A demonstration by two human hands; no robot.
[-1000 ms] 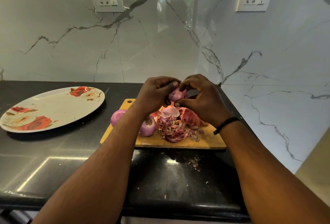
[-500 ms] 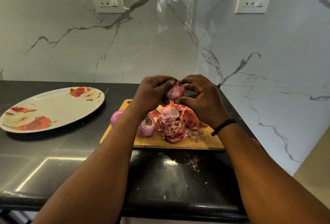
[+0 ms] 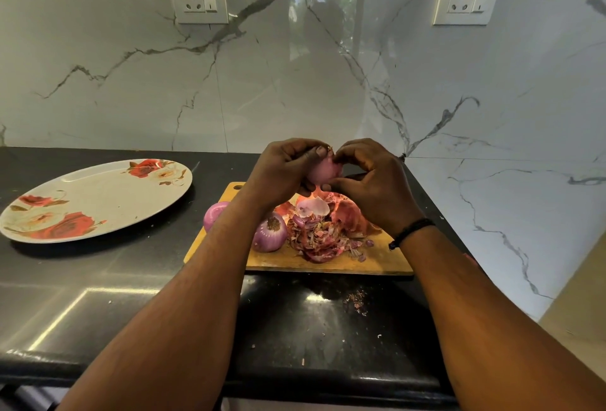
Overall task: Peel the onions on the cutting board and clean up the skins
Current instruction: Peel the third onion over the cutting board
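Above the wooden cutting board point(image 3: 377, 263) I hold a small pink onion point(image 3: 323, 169) between both hands. My left hand point(image 3: 282, 174) grips its left side, the thumb up by the onion's tip. My right hand point(image 3: 373, 187) curls round its right side, fingertips pinching at the top. On the board lie a pile of red onion skins point(image 3: 324, 233), a peeled purple onion point(image 3: 270, 235) with its root end up, and another purple onion point(image 3: 213, 213) partly hidden behind my left forearm.
A large white oval plate point(image 3: 95, 200) with red rose prints sits on the black counter point(image 3: 82, 296) to the left. Small skin crumbs point(image 3: 355, 300) lie on the counter in front of the board. A marble wall with two sockets stands behind.
Both hands have turned the small onion a little and lifted it slightly; the fingertips now meet at its top. Board, skins and other onions are unmoved.
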